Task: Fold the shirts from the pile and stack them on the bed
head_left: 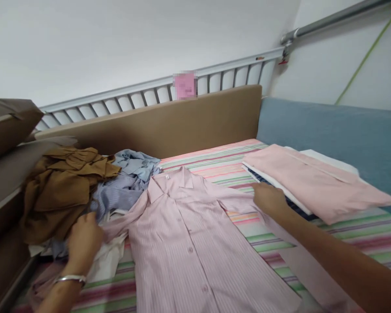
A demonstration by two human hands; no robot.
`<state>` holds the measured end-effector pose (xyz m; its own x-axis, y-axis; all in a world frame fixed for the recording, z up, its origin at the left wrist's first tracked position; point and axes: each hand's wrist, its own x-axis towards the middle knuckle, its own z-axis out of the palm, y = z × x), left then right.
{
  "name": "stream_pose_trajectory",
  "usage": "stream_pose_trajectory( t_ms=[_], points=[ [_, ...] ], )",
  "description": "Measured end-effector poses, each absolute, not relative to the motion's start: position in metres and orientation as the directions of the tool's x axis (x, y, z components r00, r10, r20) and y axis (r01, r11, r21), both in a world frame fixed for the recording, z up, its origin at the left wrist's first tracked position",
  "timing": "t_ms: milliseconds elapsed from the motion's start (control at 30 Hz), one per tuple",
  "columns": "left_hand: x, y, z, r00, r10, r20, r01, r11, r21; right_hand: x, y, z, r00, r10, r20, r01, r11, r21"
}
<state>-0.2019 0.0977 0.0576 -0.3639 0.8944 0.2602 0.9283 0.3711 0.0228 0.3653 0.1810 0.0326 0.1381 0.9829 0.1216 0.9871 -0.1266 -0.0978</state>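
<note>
A pink striped button shirt (189,252) lies face up and spread flat on the striped bedsheet (221,163). My left hand (83,241), with a silver bangle on the wrist, is closed on the shirt's left sleeve where it meets the pile of loose clothes. My right hand (269,199) rests on the shirt's right sleeve, next to a stack of folded clothes (316,187); its fingers are curled down out of sight.
A heap of unfolded clothes lies at the left: a brown garment (61,187), a blue-grey striped shirt (127,182), white cloth beneath. The folded stack has a pink shirt on top. A tan headboard (169,126), a blue cushion (339,130) and brown pillows (6,130) surround the bed.
</note>
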Motion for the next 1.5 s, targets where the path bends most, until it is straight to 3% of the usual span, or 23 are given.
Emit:
stream_pose_trajectory(
  t_ms=[33, 133, 200, 267, 400, 600, 800, 933, 1033, 1100, 1200, 1300, 1400, 1500],
  points=[
    [-0.176, 0.107, 0.054, -0.22, 0.928, 0.3, 0.972, 0.235, -0.014, 0.349, 0.185, 0.034, 0.068, 0.987, 0.146, 0.988, -0.047, -0.146],
    [-0.095, 0.138, 0.025, 0.118, 0.967, 0.226, 0.986, -0.14, 0.088, 0.273, 0.193, 0.029, -0.187, 0.967, 0.173, 0.899, 0.24, -0.367],
    [-0.061, 0.157, 0.002, 0.188, 0.964, 0.189, 0.965, -0.217, 0.144, 0.218, 0.199, 0.018, -0.307, 0.93, 0.199, 0.805, 0.366, -0.466],
    [-0.056, 0.173, -0.016, 0.146, 0.975, 0.166, 0.975, -0.17, 0.144, 0.18, 0.209, 0.002, -0.379, 0.905, 0.196, 0.757, 0.425, -0.497],
    [-0.102, 0.201, -0.03, -0.008, 0.984, 0.18, 1.0, 0.005, 0.021, 0.176, 0.247, -0.026, -0.303, 0.946, 0.112, 0.851, 0.321, -0.416],
    [-0.135, 0.223, -0.038, 0.06, 0.965, 0.255, 0.991, -0.026, -0.134, 0.222, 0.294, -0.038, -0.106, 0.994, 0.028, 0.961, 0.109, -0.252],
    [-0.113, 0.212, -0.03, 0.093, 0.963, 0.253, 0.991, -0.066, -0.114, 0.224, 0.291, -0.03, -0.09, 0.996, 0.018, 0.959, 0.092, -0.267],
    [-0.083, 0.197, -0.03, 0.153, 0.955, 0.253, 0.987, -0.133, -0.094, 0.222, 0.285, -0.031, -0.252, 0.961, 0.118, 0.941, 0.271, -0.202],
    [-0.062, 0.187, -0.026, 0.119, 0.981, 0.151, 0.992, -0.112, -0.057, 0.212, 0.279, -0.021, -0.274, 0.962, 0.004, 0.949, 0.271, -0.159],
    [-0.051, 0.171, -0.018, 0.104, 0.985, 0.135, 0.994, -0.1, -0.039, 0.206, 0.263, -0.009, -0.27, 0.963, 0.006, 0.954, 0.268, -0.137],
    [-0.036, 0.12, -0.015, 0.177, 0.976, 0.13, 0.982, -0.184, 0.042, 0.209, 0.206, 0.003, -0.434, 0.894, 0.114, 0.883, 0.447, -0.146],
    [-0.033, 0.054, -0.032, 0.249, 0.963, 0.099, 0.949, -0.263, 0.176, 0.229, 0.133, -0.002, -0.596, 0.793, 0.126, 0.755, 0.607, -0.249],
    [-0.047, 0.003, -0.05, 0.162, 0.98, 0.117, 0.918, -0.193, 0.347, 0.265, 0.081, -0.007, -0.505, 0.858, 0.096, 0.784, 0.503, -0.364],
    [-0.063, -0.034, -0.051, -0.063, 0.979, 0.193, 0.784, -0.071, 0.617, 0.304, 0.052, -0.005, -0.271, 0.957, 0.105, 0.799, 0.284, -0.529]
  ],
)
